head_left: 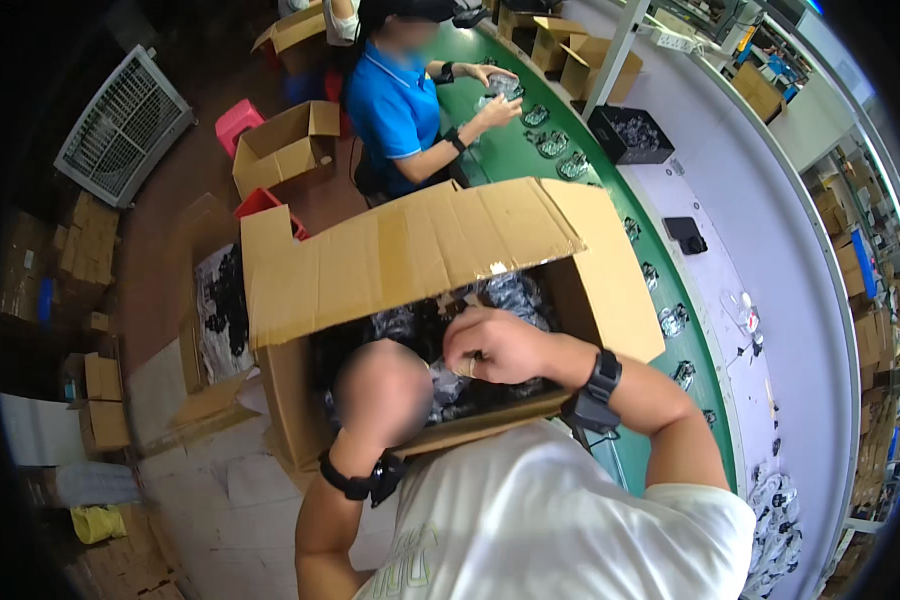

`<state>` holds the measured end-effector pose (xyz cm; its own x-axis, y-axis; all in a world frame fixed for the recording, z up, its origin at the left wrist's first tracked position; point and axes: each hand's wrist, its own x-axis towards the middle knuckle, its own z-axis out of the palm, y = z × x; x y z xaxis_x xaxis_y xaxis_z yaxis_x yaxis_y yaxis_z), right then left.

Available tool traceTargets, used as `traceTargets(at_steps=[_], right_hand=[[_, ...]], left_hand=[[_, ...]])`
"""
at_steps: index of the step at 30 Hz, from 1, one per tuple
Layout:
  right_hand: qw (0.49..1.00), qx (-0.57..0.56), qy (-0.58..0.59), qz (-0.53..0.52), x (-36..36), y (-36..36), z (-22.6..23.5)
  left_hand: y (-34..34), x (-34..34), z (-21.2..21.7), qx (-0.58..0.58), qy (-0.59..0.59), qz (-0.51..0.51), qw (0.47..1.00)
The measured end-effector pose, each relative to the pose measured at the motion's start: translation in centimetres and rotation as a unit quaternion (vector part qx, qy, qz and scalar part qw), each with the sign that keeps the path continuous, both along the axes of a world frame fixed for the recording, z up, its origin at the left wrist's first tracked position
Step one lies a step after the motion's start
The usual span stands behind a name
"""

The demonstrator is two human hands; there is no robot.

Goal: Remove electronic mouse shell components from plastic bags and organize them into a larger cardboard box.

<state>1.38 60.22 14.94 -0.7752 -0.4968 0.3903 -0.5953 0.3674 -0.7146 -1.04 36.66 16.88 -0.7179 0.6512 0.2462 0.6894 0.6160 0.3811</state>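
As both hands work inside the open box (590,290), the things to judge are the small bagged parts (500,295) that fill it. They seem to be dark pieces sealed in clear, shiny plastic bags, heaped loosely on top of each other. Such bags are probably light and soft, and the film looks slippery, so a pinch at the edge of one bag may slide off; a grip around the body of the bag, over the hard part inside, is likely safer. The parts themselves are probably stiff; how fragile they are cannot be told.

The right hand (500,345) is curled, its fingers closed on something small and pale just above the heap. The left hand (380,395) is blurred, so whether it is closed or apart cannot be told; it rests at the near wall of the box. The hands are close but not touching.

The box is brown cardboard, its far flap (400,255) raised. Beside it runs a green belt (610,200) with similar bags, where another person (400,100) in blue handles one.
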Motion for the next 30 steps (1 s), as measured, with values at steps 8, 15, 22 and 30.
traceTargets(at_steps=[8, 15, 22, 30], right_hand=[[0.93, 0.151, -0.334, -0.022, -3.1, 2.4, -3.9], [0.872, 0.403, 0.006, -0.279, -10.2, 7.8, -19.6], [0.867, 0.415, -0.132, -0.242, -9.8, 5.1, -14.7], [0.842, 0.47, -0.205, -0.169, -7.0, 5.0, -6.1]], left_hand=[[-1.6, 0.1, 0.0, 0.092, -0.004, 0.061, 0.994], [-1.7, -1.4, -0.5, 0.178, -0.146, 0.012, 0.973], [-1.6, -2.2, -1.0, 0.196, -0.145, 0.013, 0.97], [-1.7, -3.1, -0.7, 0.171, -0.11, 0.024, 0.979]])
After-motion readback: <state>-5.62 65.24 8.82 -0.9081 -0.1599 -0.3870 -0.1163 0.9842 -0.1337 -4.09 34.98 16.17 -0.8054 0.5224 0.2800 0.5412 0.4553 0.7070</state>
